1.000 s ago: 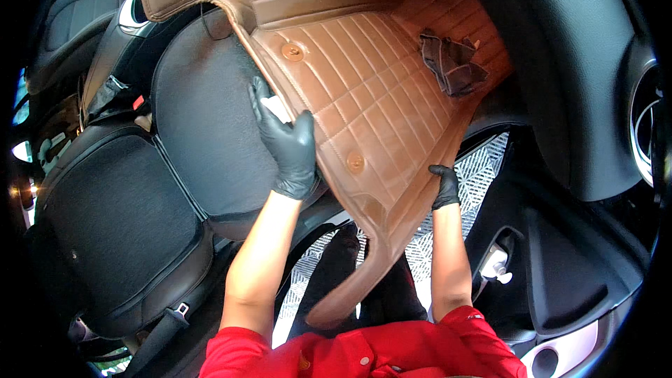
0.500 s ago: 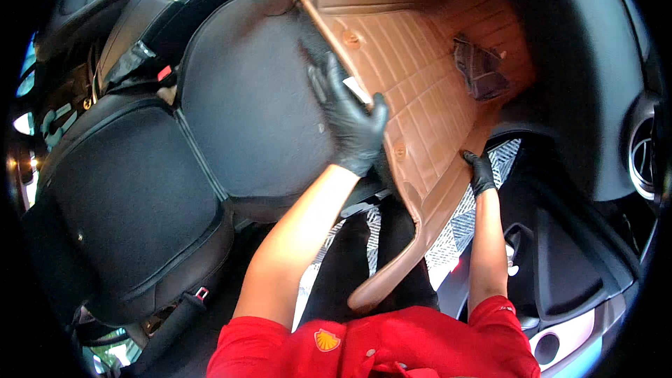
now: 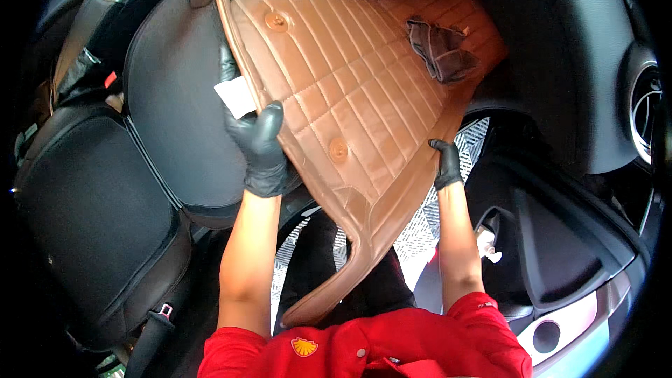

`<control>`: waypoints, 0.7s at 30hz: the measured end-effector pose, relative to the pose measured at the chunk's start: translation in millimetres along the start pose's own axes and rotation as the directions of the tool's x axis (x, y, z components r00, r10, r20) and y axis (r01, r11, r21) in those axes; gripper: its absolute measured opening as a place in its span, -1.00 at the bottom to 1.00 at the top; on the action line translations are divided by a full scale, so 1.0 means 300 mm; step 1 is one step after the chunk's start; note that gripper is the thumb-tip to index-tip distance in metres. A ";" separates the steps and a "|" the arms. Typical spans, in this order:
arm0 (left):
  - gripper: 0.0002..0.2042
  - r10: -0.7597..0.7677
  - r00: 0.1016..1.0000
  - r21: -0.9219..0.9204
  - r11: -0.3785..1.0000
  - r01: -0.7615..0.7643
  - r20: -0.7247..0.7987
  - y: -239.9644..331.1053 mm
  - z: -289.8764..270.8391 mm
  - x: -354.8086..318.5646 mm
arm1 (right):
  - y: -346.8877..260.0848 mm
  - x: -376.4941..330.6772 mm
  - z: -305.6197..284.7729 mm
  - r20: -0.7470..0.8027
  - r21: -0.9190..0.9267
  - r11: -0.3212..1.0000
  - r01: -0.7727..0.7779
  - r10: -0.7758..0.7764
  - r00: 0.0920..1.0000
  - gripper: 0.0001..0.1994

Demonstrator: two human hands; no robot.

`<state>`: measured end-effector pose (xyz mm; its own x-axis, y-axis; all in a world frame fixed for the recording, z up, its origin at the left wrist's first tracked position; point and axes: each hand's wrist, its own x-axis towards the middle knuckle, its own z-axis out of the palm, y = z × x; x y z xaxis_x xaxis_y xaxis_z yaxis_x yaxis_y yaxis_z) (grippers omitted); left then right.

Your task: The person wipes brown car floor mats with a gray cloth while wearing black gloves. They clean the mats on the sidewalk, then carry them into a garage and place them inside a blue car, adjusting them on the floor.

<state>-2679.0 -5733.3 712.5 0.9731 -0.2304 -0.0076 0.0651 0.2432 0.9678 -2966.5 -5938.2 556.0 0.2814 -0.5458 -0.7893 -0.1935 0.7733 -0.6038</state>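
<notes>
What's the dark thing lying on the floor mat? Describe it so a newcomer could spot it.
Start at the big tan quilted floor mat held up inside the car by two black-gloved hands. Near its upper right part lies a crumpled dark grey cloth. It is the only soft, wrinkled thing on the mat; the round tan studs are flat and hard.

Black car seat (image 3: pixel 105 238) seen at left, seat belt buckle (image 3: pixel 165 311) set beside it, round air vent (image 3: pixel 647 115) seen at right, patterned paper floor cover (image 3: pixel 427 220) laid below.

Brown quilted car mat (image 3: pixel 350 77) in gloved left hand (image 3: pixel 257 145) and right hand (image 3: pixel 446 163), beside black seat (image 3: pixel 175 98).
</notes>
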 end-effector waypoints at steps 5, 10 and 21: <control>-0.43 -0.123 0.992 -0.164 0.980 0.116 -0.037 0.149 0.015 -0.103 | -0.008 -0.269 -0.089 -0.161 -0.094 0.956 0.278 -0.290 0.943 -0.56; -0.41 -0.161 0.977 -0.016 0.986 0.165 0.142 -0.006 0.010 -0.005 | -0.092 -0.329 -0.049 -0.169 -0.055 0.941 0.334 -0.339 0.926 -0.51; -0.12 0.256 0.818 0.688 0.447 -0.572 0.515 -0.157 0.096 0.222 | 0.008 -0.142 0.002 -0.283 -0.206 0.930 0.305 -0.354 0.891 -0.57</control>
<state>-2623.7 -5787.3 673.6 0.6991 -0.6110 0.3714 -0.6799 -0.4073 0.6098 -2978.3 -5913.0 588.2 0.0535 -0.8518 -0.5212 -0.2875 0.4867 -0.8249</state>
